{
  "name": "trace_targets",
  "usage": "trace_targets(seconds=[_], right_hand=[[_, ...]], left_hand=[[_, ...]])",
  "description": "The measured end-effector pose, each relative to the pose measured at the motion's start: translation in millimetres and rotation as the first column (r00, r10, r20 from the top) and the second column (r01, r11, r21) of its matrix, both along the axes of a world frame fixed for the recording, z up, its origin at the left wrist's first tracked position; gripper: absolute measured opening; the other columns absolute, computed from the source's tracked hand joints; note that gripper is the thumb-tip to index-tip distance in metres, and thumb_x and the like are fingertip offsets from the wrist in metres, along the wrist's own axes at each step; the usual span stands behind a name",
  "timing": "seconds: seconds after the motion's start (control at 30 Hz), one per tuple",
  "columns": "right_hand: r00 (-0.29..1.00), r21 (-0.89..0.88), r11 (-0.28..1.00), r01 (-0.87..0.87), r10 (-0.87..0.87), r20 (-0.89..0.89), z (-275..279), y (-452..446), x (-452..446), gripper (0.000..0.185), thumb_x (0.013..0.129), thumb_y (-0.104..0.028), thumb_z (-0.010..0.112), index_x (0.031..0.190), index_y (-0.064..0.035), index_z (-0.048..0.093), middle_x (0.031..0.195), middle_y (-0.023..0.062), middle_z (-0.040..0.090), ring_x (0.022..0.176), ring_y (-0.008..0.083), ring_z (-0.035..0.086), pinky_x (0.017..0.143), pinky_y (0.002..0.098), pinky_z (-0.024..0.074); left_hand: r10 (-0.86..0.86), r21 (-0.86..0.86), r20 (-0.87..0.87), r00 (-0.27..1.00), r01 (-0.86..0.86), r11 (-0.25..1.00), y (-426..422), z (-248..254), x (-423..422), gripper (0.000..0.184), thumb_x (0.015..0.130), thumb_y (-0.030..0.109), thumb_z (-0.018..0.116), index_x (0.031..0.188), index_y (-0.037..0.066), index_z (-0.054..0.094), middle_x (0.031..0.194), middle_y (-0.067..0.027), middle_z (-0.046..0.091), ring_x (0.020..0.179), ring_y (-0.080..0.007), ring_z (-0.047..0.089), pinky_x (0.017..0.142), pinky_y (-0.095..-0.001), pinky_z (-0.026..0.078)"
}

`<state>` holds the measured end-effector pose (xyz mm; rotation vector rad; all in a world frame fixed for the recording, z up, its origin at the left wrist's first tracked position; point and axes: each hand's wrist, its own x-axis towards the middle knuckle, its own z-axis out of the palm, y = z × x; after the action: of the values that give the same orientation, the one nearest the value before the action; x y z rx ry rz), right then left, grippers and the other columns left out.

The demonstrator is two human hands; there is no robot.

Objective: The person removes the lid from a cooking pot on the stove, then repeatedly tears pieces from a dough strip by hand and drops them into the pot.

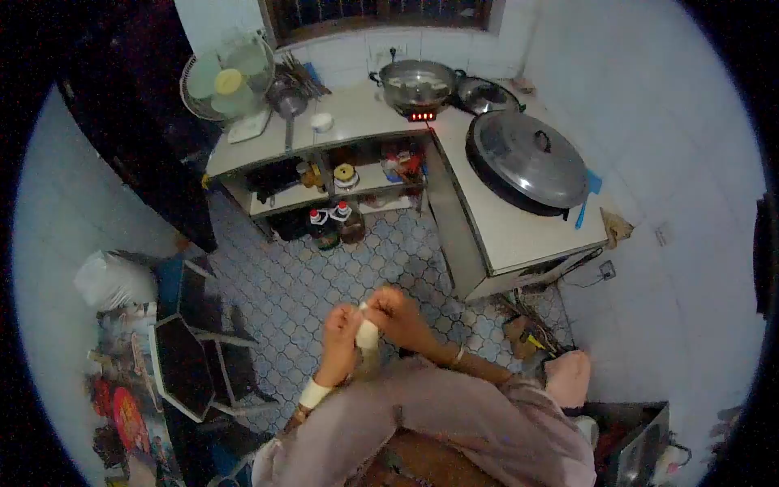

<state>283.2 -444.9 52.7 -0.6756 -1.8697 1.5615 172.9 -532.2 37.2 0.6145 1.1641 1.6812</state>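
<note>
Both hands meet in front of the lap, above the tiled floor. My left hand (pixel 341 331) has its fingers closed on a pale yellowish strip (pixel 367 334) that hangs down between the hands. My right hand (pixel 392 312) pinches the top of the same strip, its fingertips almost touching those of the left. A pale yellow band (pixel 314 394) is around my left wrist. What the strip is made of is too blurred to tell.
An L-shaped counter (pixel 357 120) stands ahead, with a steaming pot (pixel 418 85) and a large lidded pan (pixel 531 158). Two red-capped bottles (pixel 350 223) stand below. Folding chairs (pixel 182 369) are at the left, a metal-sided box (pixel 641 450) at the lower right.
</note>
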Motion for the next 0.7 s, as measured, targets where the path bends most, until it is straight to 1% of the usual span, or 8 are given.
trace_targets(seconds=[0.13, 0.2, 0.27, 0.33, 0.4, 0.5, 0.6, 0.7], right_hand=[[0.993, 0.043, 0.997, -0.061, 0.065, -0.093, 0.8, 92.6, -25.8, 0.009, 0.078, -0.006, 0.056, 0.083, -0.0021, 0.050, 0.072, 0.0004, 0.051, 0.062, 0.0070, 0.048, 0.054, 0.0212, 0.0407], [0.982, -0.215, 0.968, -0.128, 0.094, -0.161, 10.2, 133.1, -34.1, 0.008, 0.079, -0.008, 0.055, 0.083, -0.0023, 0.051, 0.072, 0.0004, 0.051, 0.062, 0.0068, 0.047, 0.053, 0.0214, 0.0396], [0.975, -0.223, 0.960, -0.171, 0.133, -0.178, 19.7, 176.5, -46.2, 0.009, 0.080, -0.009, 0.055, 0.084, -0.0023, 0.051, 0.072, 0.0005, 0.051, 0.063, 0.0071, 0.047, 0.054, 0.0221, 0.0396], [0.968, -0.242, 0.946, -0.214, 0.174, -0.179, 21.4, 210.7, -55.5, 0.010, 0.080, -0.010, 0.054, 0.085, -0.0023, 0.051, 0.072, 0.0005, 0.051, 0.063, 0.0075, 0.047, 0.055, 0.0228, 0.0396], [0.975, -0.059, 0.976, -0.208, 0.202, -0.096, 20.1, 243.0, -68.8, 0.017, 0.078, -0.015, 0.056, 0.084, -0.0005, 0.051, 0.074, 0.0087, 0.057, 0.066, 0.0134, 0.054, 0.059, 0.0278, 0.0430], [0.982, 0.011, 0.982, -0.189, 0.189, 0.007, 13.6, 295.7, -88.1, 0.017, 0.079, -0.017, 0.055, 0.084, -0.0008, 0.051, 0.074, 0.0085, 0.057, 0.067, 0.0138, 0.054, 0.060, 0.0288, 0.0432], [0.987, 0.055, 0.987, -0.154, 0.155, -0.029, 4.7, 330.3, -112.7, 0.017, 0.079, -0.017, 0.055, 0.083, -0.0012, 0.051, 0.073, 0.0077, 0.056, 0.067, 0.0136, 0.053, 0.060, 0.0288, 0.0431], [0.979, -0.122, 0.976, -0.180, 0.166, -0.118, 0.1, 358.9, -145.4, 0.015, 0.079, -0.016, 0.056, 0.083, -0.0019, 0.051, 0.073, 0.0064, 0.053, 0.066, 0.0129, 0.051, 0.060, 0.0280, 0.0427]], left_hand=[[0.153, 0.097, 0.121, 0.981, -0.165, 0.981, 89.3, 7.1, -13.8, 0.009, 0.086, 0.014, 0.051, 0.085, 0.006, 0.048, 0.077, -0.0002, 0.051, 0.066, -0.0075, 0.049, 0.060, -0.0214, 0.041], [0.207, 0.131, 0.160, 0.965, -0.229, 0.965, 130.4, 14.1, -19.4, 0.009, 0.086, 0.014, 0.051, 0.086, 0.006, 0.048, 0.076, -0.0001, 0.051, 0.066, -0.0075, 0.049, 0.060, -0.0215, 0.042], [0.264, 0.071, 0.190, 0.946, -0.282, 0.957, 169.0, 24.0, -28.8, 0.009, 0.086, 0.015, 0.051, 0.086, 0.006, 0.048, 0.077, -0.0002, 0.051, 0.067, -0.0074, 0.049, 0.060, -0.0217, 0.042], [0.234, 0.059, 0.182, 0.955, -0.248, 0.967, 202.1, 24.6, -41.3, 0.009, 0.086, 0.014, 0.051, 0.086, 0.006, 0.048, 0.077, -0.0002, 0.051, 0.066, -0.0073, 0.049, 0.059, -0.0216, 0.042], [0.205, 0.061, 0.179, 0.962, -0.219, 0.974, 233.1, 21.7, -53.9, 0.009, 0.086, 0.014, 0.051, 0.085, 0.006, 0.048, 0.077, -0.0002, 0.051, 0.066, -0.0072, 0.048, 0.059, -0.0215, 0.041], [0.129, 0.034, 0.098, 0.987, -0.133, 0.991, 280.4, 17.5, -74.2, 0.009, 0.086, 0.014, 0.050, 0.084, 0.005, 0.048, 0.076, -0.0003, 0.050, 0.065, -0.0071, 0.048, 0.058, -0.0209, 0.041], [0.327, 0.003, 0.082, 0.941, -0.329, 0.944, 322.3, 17.4, -93.4, 0.010, 0.087, 0.015, 0.050, 0.083, 0.005, 0.048, 0.075, -0.0001, 0.050, 0.064, -0.0065, 0.047, 0.056, -0.0199, 0.040], [0.259, 0.108, 0.067, 0.964, -0.265, 0.958, 353.8, 17.4, -131.8, 0.011, 0.086, 0.016, 0.051, 0.084, 0.006, 0.048, 0.075, -0.0003, 0.051, 0.064, -0.0065, 0.047, 0.056, -0.0196, 0.039]])
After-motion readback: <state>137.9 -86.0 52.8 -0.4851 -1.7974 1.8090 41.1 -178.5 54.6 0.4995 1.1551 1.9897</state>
